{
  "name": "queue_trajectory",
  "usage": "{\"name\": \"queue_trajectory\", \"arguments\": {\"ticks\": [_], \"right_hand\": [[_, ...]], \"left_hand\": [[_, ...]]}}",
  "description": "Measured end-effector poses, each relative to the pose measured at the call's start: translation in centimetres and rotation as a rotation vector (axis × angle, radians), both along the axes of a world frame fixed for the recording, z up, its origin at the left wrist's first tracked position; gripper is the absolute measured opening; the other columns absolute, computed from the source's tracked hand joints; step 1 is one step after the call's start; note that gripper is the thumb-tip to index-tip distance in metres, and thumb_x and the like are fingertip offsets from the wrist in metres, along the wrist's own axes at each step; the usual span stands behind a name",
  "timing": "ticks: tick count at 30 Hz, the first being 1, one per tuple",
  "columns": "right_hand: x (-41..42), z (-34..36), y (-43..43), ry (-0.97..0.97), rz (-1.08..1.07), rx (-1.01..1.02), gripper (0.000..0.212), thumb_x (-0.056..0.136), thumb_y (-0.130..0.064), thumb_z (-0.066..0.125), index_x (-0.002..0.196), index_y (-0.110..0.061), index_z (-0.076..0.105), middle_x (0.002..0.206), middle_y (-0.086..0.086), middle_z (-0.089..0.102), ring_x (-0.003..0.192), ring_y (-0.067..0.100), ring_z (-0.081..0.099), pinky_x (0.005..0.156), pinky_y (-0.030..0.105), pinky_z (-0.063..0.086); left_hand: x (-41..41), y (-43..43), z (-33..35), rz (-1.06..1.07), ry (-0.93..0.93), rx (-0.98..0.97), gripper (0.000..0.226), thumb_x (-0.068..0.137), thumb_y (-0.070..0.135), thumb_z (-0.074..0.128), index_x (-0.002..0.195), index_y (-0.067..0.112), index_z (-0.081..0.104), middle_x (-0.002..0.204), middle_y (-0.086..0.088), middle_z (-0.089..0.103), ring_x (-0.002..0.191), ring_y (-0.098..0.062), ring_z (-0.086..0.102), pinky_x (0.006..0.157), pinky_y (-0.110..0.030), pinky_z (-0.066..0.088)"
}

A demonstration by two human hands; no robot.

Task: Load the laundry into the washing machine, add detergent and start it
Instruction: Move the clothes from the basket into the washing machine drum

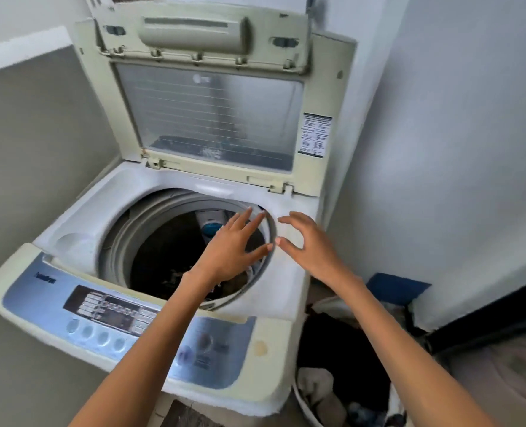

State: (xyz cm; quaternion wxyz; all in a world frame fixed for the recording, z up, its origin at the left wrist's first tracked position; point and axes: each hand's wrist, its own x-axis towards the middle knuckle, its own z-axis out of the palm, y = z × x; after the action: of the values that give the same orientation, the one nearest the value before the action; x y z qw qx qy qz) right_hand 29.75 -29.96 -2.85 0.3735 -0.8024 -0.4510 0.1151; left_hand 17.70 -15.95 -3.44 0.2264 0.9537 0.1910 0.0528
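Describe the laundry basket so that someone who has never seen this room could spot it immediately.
Find the cream top-loading washing machine with its lid raised. Drop to the floor at its front right corner. There stands a white plastic basket with a curved rim, heaped with dark and pale clothes, the only container of laundry outside the drum.

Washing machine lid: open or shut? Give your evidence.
Open: the lid stands raised at the back, leaving the drum exposed.
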Motion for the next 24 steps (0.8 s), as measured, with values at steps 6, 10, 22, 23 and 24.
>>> {"name": "queue_trajectory", "arguments": {"ticks": [6, 10, 22, 23, 24], "right_hand": [[4.2, -1.1, -9.9, 0.051, -0.038, -0.052, 0.040, 0.089, -0.030, 0.059, 0.127, -0.019, 0.052, 0.145, 0.003, 0.038, 0.135, 0.016, 0.033, 0.104, 0.023, 0.025], [6.3, -3.1, -15.4, 0.084, -0.062, -0.094, 0.041, 0.090, -0.030, 0.057, 0.129, -0.019, 0.051, 0.145, 0.002, 0.038, 0.134, 0.017, 0.034, 0.099, 0.022, 0.025], [8.2, -18.6, -23.9, 0.362, -0.209, -0.219, 0.038, 0.088, -0.027, 0.061, 0.124, -0.017, 0.055, 0.130, -0.002, 0.054, 0.123, 0.013, 0.046, 0.095, 0.017, 0.032], [8.1, -20.3, -24.4, 0.402, -0.229, -0.242, 0.039, 0.088, -0.027, 0.061, 0.125, -0.017, 0.053, 0.130, -0.001, 0.053, 0.123, 0.013, 0.046, 0.095, 0.017, 0.032], [7.9, -22.3, -24.9, 0.445, -0.252, -0.269, 0.040, 0.088, -0.027, 0.060, 0.126, -0.017, 0.052, 0.131, 0.000, 0.052, 0.124, 0.015, 0.045, 0.097, 0.019, 0.032]], "left_hand": [[5.1, -8.4, -0.6, -0.041, -0.085, 0.045, 0.073, 0.088, 0.054, 0.051, 0.148, 0.029, 0.018, 0.157, -0.004, 0.012, 0.144, -0.023, 0.010, 0.115, -0.046, 0.019], [7.5, -13.9, -3.3, -0.072, -0.055, 0.058, 0.073, 0.088, 0.052, 0.052, 0.148, 0.028, 0.017, 0.157, -0.005, 0.011, 0.144, -0.024, 0.010, 0.116, -0.044, 0.014], [9.0, -21.2, -19.6, -0.099, 0.233, -0.035, 0.075, 0.090, 0.045, 0.052, 0.149, 0.026, 0.011, 0.158, -0.006, -0.001, 0.145, -0.024, -0.001, 0.115, -0.045, 0.016], [8.9, -21.4, -21.1, -0.092, 0.265, -0.027, 0.075, 0.089, 0.045, 0.052, 0.149, 0.027, 0.010, 0.158, -0.006, -0.003, 0.145, -0.025, -0.003, 0.115, -0.046, 0.015], [9.0, -21.5, -22.9, -0.088, 0.293, -0.032, 0.076, 0.089, 0.045, 0.053, 0.149, 0.027, 0.010, 0.158, -0.007, -0.005, 0.145, -0.025, -0.004, 0.116, -0.047, 0.013]]}}
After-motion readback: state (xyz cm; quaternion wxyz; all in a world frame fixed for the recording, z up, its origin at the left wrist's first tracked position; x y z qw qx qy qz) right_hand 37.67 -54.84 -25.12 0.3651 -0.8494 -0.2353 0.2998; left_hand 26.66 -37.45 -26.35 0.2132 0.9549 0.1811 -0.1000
